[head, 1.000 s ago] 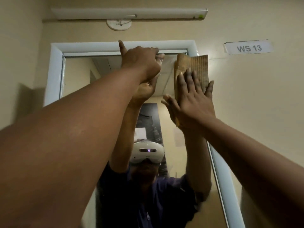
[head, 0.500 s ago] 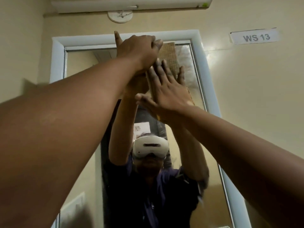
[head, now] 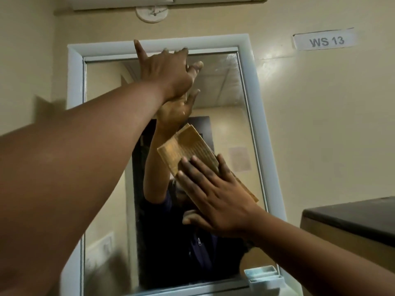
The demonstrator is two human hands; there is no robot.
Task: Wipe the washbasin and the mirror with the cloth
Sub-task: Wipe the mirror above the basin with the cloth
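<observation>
A tall mirror (head: 222, 86) in a pale blue-white frame hangs on the cream wall. My right hand (head: 215, 197) lies flat, fingers spread, and presses a folded yellow-brown cloth (head: 190, 146) against the glass at the mirror's middle right. My left hand (head: 166, 71) rests on the glass near the top of the mirror, thumb pointing up over the frame, nothing in it. The glass reflects both arms and a person in a dark top. The washbasin is out of view.
A small pale plastic holder (head: 265, 278) sits at the mirror's lower right corner. A dark-topped cabinet (head: 350, 216) juts in at the right. A label reading WS 13 (head: 324, 40) is on the wall; a light fitting (head: 168, 1) runs above.
My right hand has slid the cloth down from the mirror's top right to its middle. The left hand stays near the top, fingers loosened. The view has tilted down.
</observation>
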